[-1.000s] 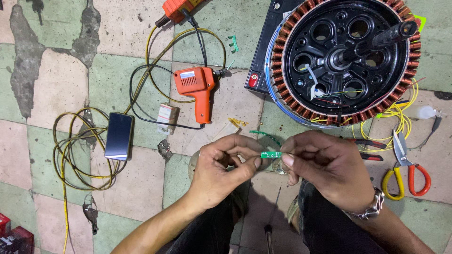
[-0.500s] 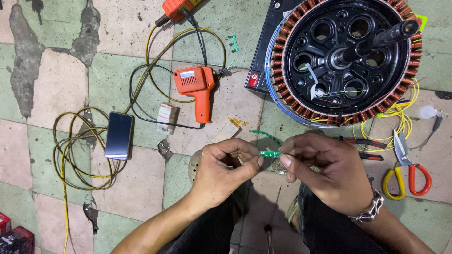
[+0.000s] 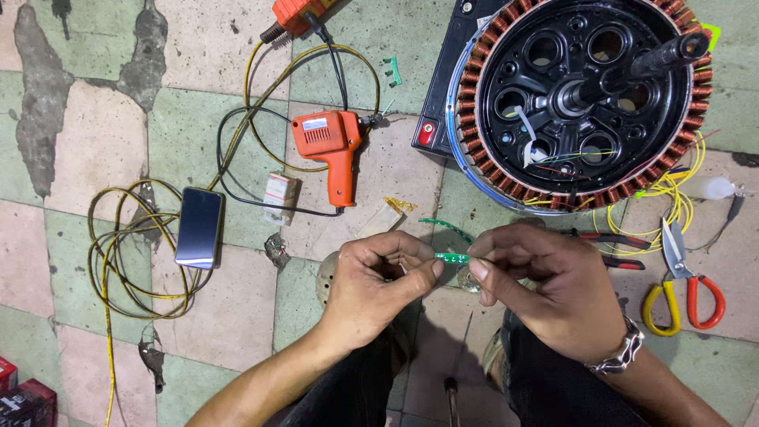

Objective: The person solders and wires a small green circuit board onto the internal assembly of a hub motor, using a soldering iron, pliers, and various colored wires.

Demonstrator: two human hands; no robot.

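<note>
Green strip (image 3: 452, 258) pinched between our two hands, low over the tiled floor (image 3: 79, 158) in front of the motor (image 3: 581, 103).

Our left hand (image 3: 378, 289) clamps one end between thumb and forefinger, and our right hand (image 3: 545, 292) grips the other end the same way, so the strip lies level between them. We judge it best to keep both pinches close to the ends, hold the piece steady and avoid bending it. Scissors (image 3: 681, 277) and the orange drill (image 3: 330, 146) lie apart on the floor.

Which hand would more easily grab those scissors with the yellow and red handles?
Probably the right hand: the scissors lie on the floor just beside it, while the left hand sits farther away. Both pinch the small green strip.
</note>
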